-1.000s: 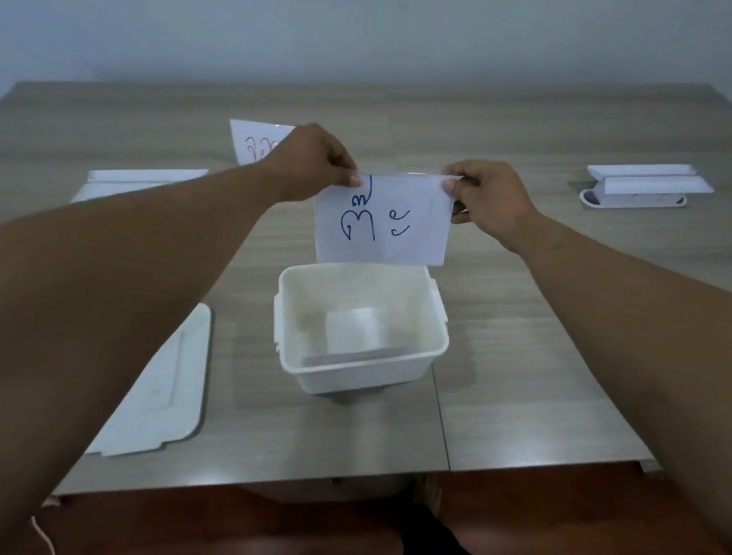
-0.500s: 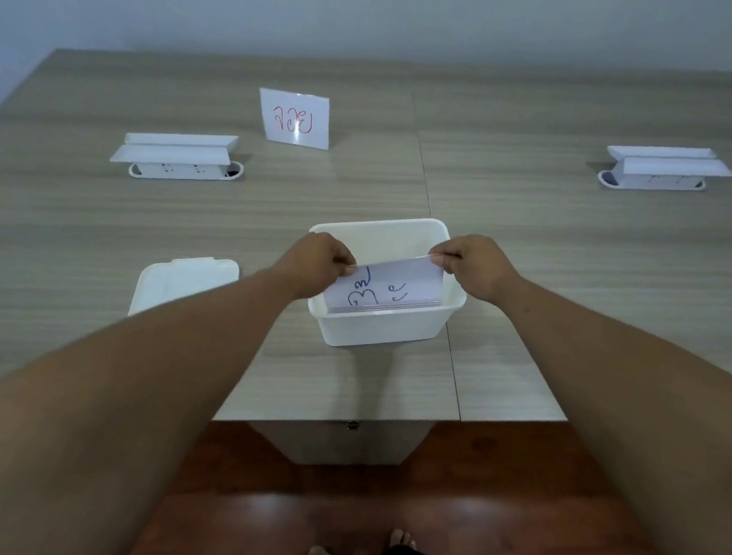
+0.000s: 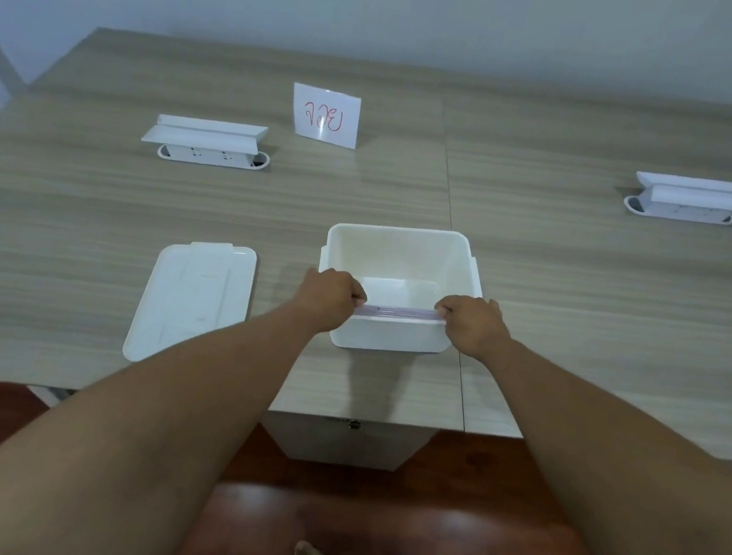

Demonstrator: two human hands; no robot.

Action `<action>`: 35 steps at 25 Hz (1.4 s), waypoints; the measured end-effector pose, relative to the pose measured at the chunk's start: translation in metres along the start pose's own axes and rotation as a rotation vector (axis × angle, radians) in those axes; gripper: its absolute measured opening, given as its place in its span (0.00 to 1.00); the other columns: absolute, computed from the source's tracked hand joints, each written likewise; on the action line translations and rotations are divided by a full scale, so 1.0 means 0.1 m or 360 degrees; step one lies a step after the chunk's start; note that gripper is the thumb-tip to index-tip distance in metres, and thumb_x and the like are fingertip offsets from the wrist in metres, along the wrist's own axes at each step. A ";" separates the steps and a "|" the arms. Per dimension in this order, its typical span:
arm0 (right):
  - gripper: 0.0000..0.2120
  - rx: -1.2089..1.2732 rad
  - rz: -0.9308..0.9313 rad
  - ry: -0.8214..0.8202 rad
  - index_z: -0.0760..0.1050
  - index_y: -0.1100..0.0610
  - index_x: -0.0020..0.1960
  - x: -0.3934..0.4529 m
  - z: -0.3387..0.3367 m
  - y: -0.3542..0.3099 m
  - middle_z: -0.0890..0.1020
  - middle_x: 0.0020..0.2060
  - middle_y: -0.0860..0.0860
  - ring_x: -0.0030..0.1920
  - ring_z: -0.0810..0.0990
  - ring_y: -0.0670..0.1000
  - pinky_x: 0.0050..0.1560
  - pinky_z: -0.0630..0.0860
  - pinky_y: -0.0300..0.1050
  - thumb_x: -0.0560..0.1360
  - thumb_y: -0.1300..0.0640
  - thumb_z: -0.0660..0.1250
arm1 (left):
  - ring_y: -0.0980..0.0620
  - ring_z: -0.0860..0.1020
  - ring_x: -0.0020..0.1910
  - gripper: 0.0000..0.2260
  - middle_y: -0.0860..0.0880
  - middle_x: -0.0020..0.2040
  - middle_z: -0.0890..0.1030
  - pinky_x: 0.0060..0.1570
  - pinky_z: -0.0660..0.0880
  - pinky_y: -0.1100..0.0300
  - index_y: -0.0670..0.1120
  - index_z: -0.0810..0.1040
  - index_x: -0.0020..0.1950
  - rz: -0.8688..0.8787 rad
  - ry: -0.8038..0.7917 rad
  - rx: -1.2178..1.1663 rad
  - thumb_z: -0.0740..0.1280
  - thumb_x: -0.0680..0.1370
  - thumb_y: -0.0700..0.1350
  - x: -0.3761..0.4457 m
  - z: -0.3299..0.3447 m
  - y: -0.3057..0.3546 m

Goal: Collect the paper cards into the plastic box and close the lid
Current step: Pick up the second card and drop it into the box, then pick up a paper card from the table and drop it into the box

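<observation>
Paper card, seen edge-on as a thin pale strip, is held level with the near rim of the white plastic box at centre frame. Left hand has its grip pinched closed on the card's left end; right hand has its grip pinched closed on the right end. Both hands sit at the box's near corners. Writing on the card is hidden at this angle.

Judged step: card is being lowered into the box against its near wall. To be done well, the card should be kept flat and parallel to that wall, both ends lowered evenly so neither corner catches on the rim, and both grips released together only once the bottom edge is seated. Whether other cards lie behind it cannot be told.

A second card with red writing stands upright at upper centre of the bench, well apart from the box, not yet collected. Lid lies flat on the bench, left of the box.

Against the frame half a second back: the card's blue writing was then visible above the rim; it is now sunk deeper, only the top edge showing. The hands have dropped closer to the rim.
</observation>
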State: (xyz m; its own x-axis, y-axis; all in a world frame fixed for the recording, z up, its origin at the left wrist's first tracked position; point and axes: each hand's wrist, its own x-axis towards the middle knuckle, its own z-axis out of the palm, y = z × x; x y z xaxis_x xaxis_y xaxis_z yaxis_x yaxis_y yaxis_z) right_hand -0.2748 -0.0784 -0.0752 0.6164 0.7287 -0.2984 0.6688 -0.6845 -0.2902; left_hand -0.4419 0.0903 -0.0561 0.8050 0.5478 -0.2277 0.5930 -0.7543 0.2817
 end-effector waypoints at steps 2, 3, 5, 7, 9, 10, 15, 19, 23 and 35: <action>0.16 -0.0028 0.0013 0.0028 0.76 0.53 0.60 -0.04 -0.03 0.00 0.81 0.59 0.51 0.62 0.75 0.56 0.73 0.54 0.58 0.79 0.59 0.54 | 0.45 0.78 0.48 0.10 0.50 0.44 0.82 0.54 0.70 0.54 0.53 0.80 0.43 -0.0007 0.0001 -0.0038 0.60 0.78 0.43 -0.06 -0.09 -0.03; 0.16 -0.0039 0.0020 0.0045 0.76 0.53 0.61 -0.03 -0.10 -0.01 0.81 0.60 0.51 0.63 0.74 0.56 0.72 0.56 0.57 0.79 0.57 0.54 | 0.44 0.79 0.50 0.11 0.49 0.47 0.84 0.55 0.71 0.54 0.51 0.82 0.47 -0.0020 0.0017 -0.0052 0.60 0.79 0.43 -0.08 -0.19 -0.07; 0.17 -0.0046 0.0041 0.0094 0.73 0.53 0.66 0.06 -0.36 -0.15 0.80 0.62 0.52 0.66 0.73 0.56 0.71 0.60 0.54 0.80 0.54 0.55 | 0.43 0.79 0.57 0.12 0.47 0.56 0.84 0.59 0.74 0.52 0.48 0.83 0.56 -0.0057 0.0119 -0.0089 0.61 0.79 0.45 0.00 -0.53 -0.23; 0.18 -0.0029 0.0026 0.0172 0.72 0.54 0.68 0.21 -0.71 -0.40 0.80 0.64 0.52 0.67 0.73 0.56 0.71 0.64 0.52 0.80 0.53 0.57 | 0.42 0.78 0.61 0.13 0.45 0.60 0.83 0.62 0.74 0.51 0.46 0.82 0.58 -0.0082 0.0214 -0.0109 0.61 0.79 0.46 0.19 -0.95 -0.45; 0.18 0.0014 0.0010 0.0284 0.72 0.54 0.67 0.37 -1.05 -0.67 0.79 0.64 0.52 0.67 0.73 0.55 0.71 0.64 0.51 0.79 0.53 0.57 | 0.40 0.77 0.63 0.15 0.42 0.62 0.81 0.63 0.74 0.50 0.44 0.81 0.60 -0.0075 0.0293 -0.0078 0.60 0.80 0.48 0.44 -1.41 -0.64; 0.18 0.0021 0.0005 0.0311 0.72 0.54 0.67 0.46 -1.23 -0.78 0.79 0.64 0.52 0.68 0.73 0.55 0.71 0.64 0.51 0.79 0.53 0.58 | 0.40 0.75 0.64 0.16 0.42 0.64 0.80 0.64 0.73 0.50 0.44 0.80 0.62 -0.0053 0.0311 -0.0055 0.59 0.80 0.49 0.57 -1.63 -0.70; 0.22 0.0003 -0.0103 0.0397 0.68 0.53 0.71 1.13 -1.93 -1.40 0.74 0.69 0.53 0.70 0.70 0.55 0.71 0.66 0.51 0.78 0.50 0.61 | 0.43 0.69 0.71 0.20 0.44 0.71 0.74 0.69 0.66 0.53 0.42 0.73 0.70 -0.0011 0.0409 -0.0086 0.57 0.81 0.51 1.20 -2.58 -1.08; 0.25 -0.0047 -0.0177 0.0374 0.63 0.54 0.74 1.70 -2.17 -1.68 0.69 0.73 0.53 0.73 0.66 0.56 0.73 0.64 0.51 0.78 0.50 0.61 | 0.44 0.63 0.76 0.23 0.43 0.76 0.67 0.73 0.60 0.54 0.41 0.65 0.75 -0.0042 0.0374 0.0040 0.58 0.82 0.50 1.67 -2.95 -1.25; 0.28 -0.0064 -0.0230 0.0277 0.61 0.54 0.75 2.27 -2.21 -1.74 0.68 0.74 0.53 0.74 0.65 0.55 0.72 0.64 0.52 0.78 0.49 0.60 | 0.43 0.63 0.75 0.23 0.43 0.76 0.67 0.72 0.60 0.54 0.42 0.65 0.75 -0.0129 0.0331 0.0155 0.58 0.82 0.50 2.05 -2.90 -1.32; 0.31 -0.0045 -0.0147 0.0064 0.58 0.56 0.76 4.17 -1.71 -1.63 0.65 0.75 0.54 0.75 0.63 0.56 0.73 0.62 0.52 0.77 0.49 0.62 | 0.42 0.64 0.75 0.26 0.41 0.76 0.65 0.72 0.62 0.51 0.42 0.61 0.77 -0.0150 0.0050 0.0174 0.60 0.81 0.49 4.01 -2.38 -1.83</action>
State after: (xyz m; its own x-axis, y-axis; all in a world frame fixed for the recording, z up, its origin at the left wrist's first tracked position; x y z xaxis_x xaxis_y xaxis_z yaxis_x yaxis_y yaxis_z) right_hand -0.0565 0.3406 0.0030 0.5675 0.7893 -0.2346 0.7345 -0.6140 -0.2890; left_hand -0.2235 0.5339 0.0234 0.7469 0.6281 -0.2184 0.6621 -0.7329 0.1566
